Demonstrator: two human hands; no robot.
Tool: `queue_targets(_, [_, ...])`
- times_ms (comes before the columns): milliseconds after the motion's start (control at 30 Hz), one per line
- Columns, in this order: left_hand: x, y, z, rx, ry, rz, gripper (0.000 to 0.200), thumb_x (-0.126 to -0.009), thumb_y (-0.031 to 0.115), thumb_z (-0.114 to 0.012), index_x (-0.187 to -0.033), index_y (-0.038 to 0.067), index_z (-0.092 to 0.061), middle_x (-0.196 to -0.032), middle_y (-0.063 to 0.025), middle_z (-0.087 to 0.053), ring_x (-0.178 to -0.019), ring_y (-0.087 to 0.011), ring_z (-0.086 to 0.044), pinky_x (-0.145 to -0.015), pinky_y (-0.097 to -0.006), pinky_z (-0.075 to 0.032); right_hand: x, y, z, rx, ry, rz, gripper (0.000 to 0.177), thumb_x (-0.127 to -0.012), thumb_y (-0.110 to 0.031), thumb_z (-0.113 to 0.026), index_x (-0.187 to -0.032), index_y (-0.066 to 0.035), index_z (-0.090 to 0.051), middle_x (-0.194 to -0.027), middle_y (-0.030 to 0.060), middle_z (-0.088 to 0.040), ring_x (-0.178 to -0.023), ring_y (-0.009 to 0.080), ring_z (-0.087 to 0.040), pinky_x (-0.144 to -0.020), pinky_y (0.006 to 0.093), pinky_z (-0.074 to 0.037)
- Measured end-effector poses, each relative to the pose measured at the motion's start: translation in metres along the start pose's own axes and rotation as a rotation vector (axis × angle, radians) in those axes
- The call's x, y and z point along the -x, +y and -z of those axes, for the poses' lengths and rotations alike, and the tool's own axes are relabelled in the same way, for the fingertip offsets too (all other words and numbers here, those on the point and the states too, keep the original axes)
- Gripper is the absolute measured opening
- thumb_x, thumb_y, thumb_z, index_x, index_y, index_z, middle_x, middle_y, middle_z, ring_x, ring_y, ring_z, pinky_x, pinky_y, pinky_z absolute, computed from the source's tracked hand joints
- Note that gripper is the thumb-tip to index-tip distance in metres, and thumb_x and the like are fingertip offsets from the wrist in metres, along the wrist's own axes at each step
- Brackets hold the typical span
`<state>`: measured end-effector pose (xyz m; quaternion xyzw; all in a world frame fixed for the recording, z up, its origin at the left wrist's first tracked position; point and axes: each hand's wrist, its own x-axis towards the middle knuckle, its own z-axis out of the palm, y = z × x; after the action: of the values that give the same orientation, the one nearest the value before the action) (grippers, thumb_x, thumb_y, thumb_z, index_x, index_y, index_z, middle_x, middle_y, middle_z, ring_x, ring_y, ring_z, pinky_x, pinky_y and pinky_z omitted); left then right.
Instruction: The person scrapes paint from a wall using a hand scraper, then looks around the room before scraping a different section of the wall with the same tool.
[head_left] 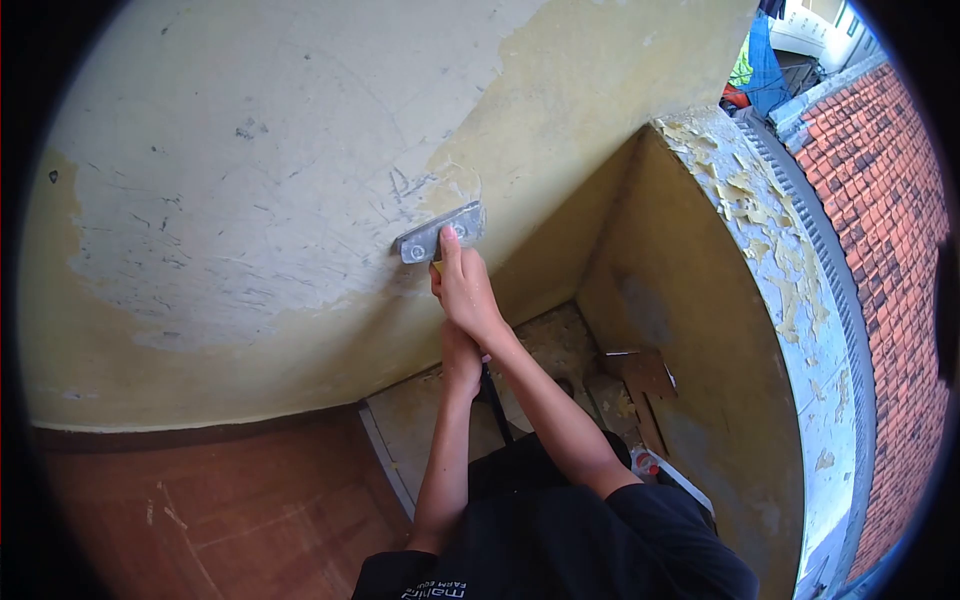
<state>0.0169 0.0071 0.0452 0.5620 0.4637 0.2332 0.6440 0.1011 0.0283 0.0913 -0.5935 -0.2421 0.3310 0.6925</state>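
A wide metal scraper [425, 243] with bolts through its grey head rests against the partly stripped wall [300, 150]. My right hand [468, 295] is closed round its handle just below the head, thumb stretched up onto the metal. Right under it, my left hand [460, 358] is closed lower on the handle, its fingers largely hidden by the right wrist. A black rod [495, 400] comes out below the left hand, in line with the scraper. Scratches and dark marks cover the pale bare patch around the blade, with yellowish paint bordering it.
A low parapet [740, 200] with flaking paint curves along the right, and a tiled roof [880, 160] lies beyond it. Below are a reddish-brown floor [230, 510], a brown board [648, 385] and a bottle with a red cap [645, 462] near my body.
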Motion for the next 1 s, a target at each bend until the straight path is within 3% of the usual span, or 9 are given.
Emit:
queue_targets(100, [-0.003,-0.009,0.006,0.064,-0.050,0.056,0.017,-0.097,0.021,-0.050,-0.094,0.005,-0.055,-0.072,0.0029,-0.050,-0.055,-0.0056,-0.044,-0.046,-0.0274,-0.032,0.000,0.004,0.003,0.000,-0.029,-0.027,0.073,-0.105,-0.047,-0.025,-0.053,0.000,-0.045,-0.047,0.0079,-0.043,-0.046,0.0194,-0.046,-0.050,0.0370,-0.039])
queue_targets(200, [-0.005,-0.011,0.008,0.105,-0.048,0.099,0.016,-0.098,0.021,-0.049,-0.092,0.006,-0.054,-0.071,0.0032,-0.050,-0.054,-0.0052,-0.043,-0.044,-0.0276,-0.031,-0.001,0.008,0.003,-0.005,-0.052,-0.038,0.073,-0.105,-0.048,-0.025,-0.054,0.000,-0.045,-0.048,0.0078,-0.043,-0.046,0.0195,-0.046,-0.050,0.0371,-0.039])
queue_targets(300, [-0.010,-0.018,0.007,0.028,-0.032,0.067,0.036,-0.101,0.039,-0.041,-0.090,0.007,-0.054,-0.062,0.0036,-0.048,-0.047,-0.0048,-0.041,-0.042,-0.0260,-0.028,-0.003,0.008,0.002,0.001,-0.040,-0.026,0.073,-0.105,-0.048,-0.024,-0.054,0.000,-0.045,-0.048,0.0081,-0.043,-0.046,0.0202,-0.046,-0.050,0.0378,-0.040])
queue_targets(567, [-0.008,-0.005,0.000,0.021,0.002,-0.064,0.041,-0.101,0.042,-0.041,-0.087,0.005,-0.054,-0.060,0.0034,-0.047,-0.046,-0.0048,-0.041,-0.041,-0.0258,-0.028,-0.005,0.005,0.000,0.040,-0.015,-0.001,0.073,-0.105,-0.046,-0.024,-0.054,0.001,-0.045,-0.048,0.0091,-0.043,-0.047,0.0213,-0.046,-0.052,0.0392,-0.040])
queue_targets(633, [-0.007,-0.003,-0.001,0.039,-0.009,-0.058,0.041,-0.101,0.041,-0.041,-0.086,0.005,-0.054,-0.059,0.0034,-0.047,-0.046,-0.0049,-0.040,-0.041,-0.0257,-0.027,-0.005,0.003,0.000,0.035,-0.008,-0.006,0.073,-0.105,-0.046,-0.024,-0.054,0.001,-0.045,-0.048,0.0091,-0.043,-0.046,0.0214,-0.046,-0.051,0.0391,-0.040])
queue_targets(733, [-0.011,0.011,0.001,0.083,-0.045,-0.057,0.040,-0.100,0.037,-0.042,-0.081,0.004,-0.054,-0.059,0.0034,-0.047,-0.046,-0.0049,-0.040,-0.042,-0.0257,-0.028,-0.008,-0.016,0.000,-0.009,-0.030,0.056,0.072,-0.105,-0.050,-0.024,-0.055,-0.002,-0.043,-0.046,0.0014,-0.039,-0.043,0.0119,-0.038,-0.044,0.0302,-0.034])
queue_targets(1000, [-0.010,0.032,-0.005,0.101,-0.018,-0.115,0.035,-0.097,0.029,-0.046,-0.078,0.002,-0.058,-0.061,0.0015,-0.051,-0.049,-0.0059,-0.045,-0.042,-0.0266,-0.030,-0.009,-0.044,0.000,-0.028,0.000,0.132,0.072,-0.104,-0.050,-0.026,-0.052,-0.003,-0.040,-0.046,0.0014,-0.038,-0.044,0.0120,-0.038,-0.044,0.0309,-0.033])
